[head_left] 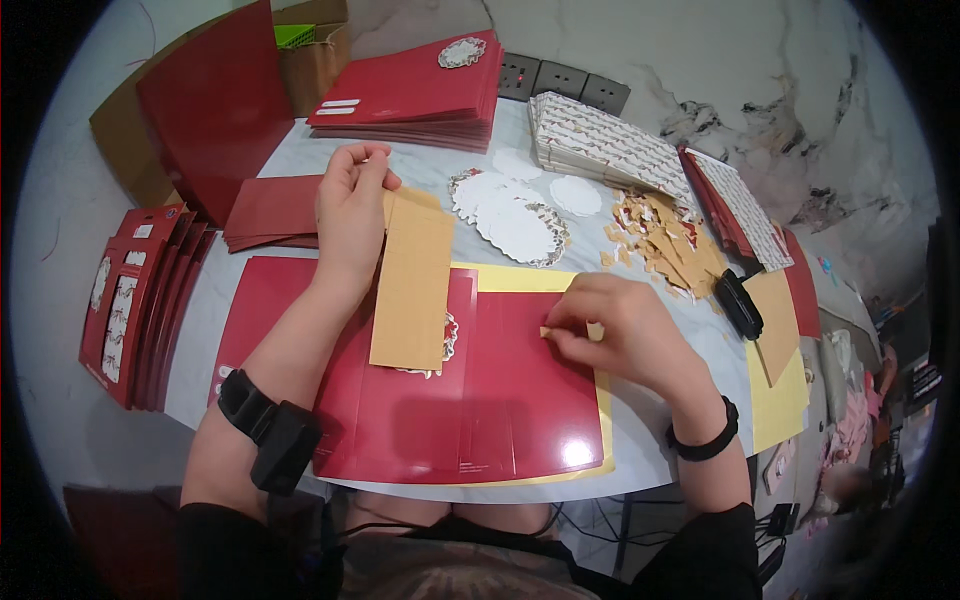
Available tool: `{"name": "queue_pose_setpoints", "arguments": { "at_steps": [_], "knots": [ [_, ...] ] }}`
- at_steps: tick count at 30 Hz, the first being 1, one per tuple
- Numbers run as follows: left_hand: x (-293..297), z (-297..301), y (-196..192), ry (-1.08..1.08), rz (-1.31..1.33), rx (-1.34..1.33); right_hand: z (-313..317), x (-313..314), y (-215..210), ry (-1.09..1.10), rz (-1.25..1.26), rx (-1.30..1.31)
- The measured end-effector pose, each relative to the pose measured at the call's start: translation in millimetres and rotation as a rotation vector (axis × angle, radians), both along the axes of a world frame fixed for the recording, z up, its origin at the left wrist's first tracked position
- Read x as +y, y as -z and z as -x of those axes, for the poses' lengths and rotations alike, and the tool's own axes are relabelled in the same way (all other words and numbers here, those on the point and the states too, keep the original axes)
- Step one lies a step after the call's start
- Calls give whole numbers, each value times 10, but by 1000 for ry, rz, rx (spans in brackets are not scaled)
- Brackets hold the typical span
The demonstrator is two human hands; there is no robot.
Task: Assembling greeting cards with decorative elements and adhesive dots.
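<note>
My left hand (pixel 350 220) is closed on the top end of a tan paper strip (pixel 412 295), which hangs down over a glossy red cardboard sheet (pixel 410 440) with fold lines. Behind the strip, the edge of a lacy white-and-gold ornament (pixel 451 338) on the red sheet peeks out. My right hand (pixel 615 330) pinches a tiny tan paper scrap (pixel 545 332) above the right half of that sheet. A yellow sheet (pixel 515 279) lies beneath the red cardboard, showing along its far and right edges.
Round white paper cutouts (pixel 505 215) lie beyond the strip. Farther right are a heap of tan scraps (pixel 665 240), a black clip-like device (pixel 738 303) and a patterned stack (pixel 605 145). Red folder stacks (pixel 410 90) stand at the back, with assembled red boxes (pixel 140 310) on the left.
</note>
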State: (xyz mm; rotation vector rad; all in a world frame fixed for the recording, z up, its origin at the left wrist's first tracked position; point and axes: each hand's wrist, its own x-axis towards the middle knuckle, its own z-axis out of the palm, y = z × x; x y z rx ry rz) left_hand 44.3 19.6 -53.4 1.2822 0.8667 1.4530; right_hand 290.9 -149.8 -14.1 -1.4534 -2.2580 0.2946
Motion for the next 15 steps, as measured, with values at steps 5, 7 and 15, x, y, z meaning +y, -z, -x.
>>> {"name": "queue_pose_setpoints", "arguments": {
  "at_steps": [5,7,15],
  "knots": [
    [35,-10,26,-44,-25,18,89,-22,38,-47,-141,-162],
    [50,-15,35,-45,-19,23,137,-33,32,-71,-224,-273],
    [97,-9,103,-33,-16,7,182,11,92,38,-230,-281]
  ]
}}
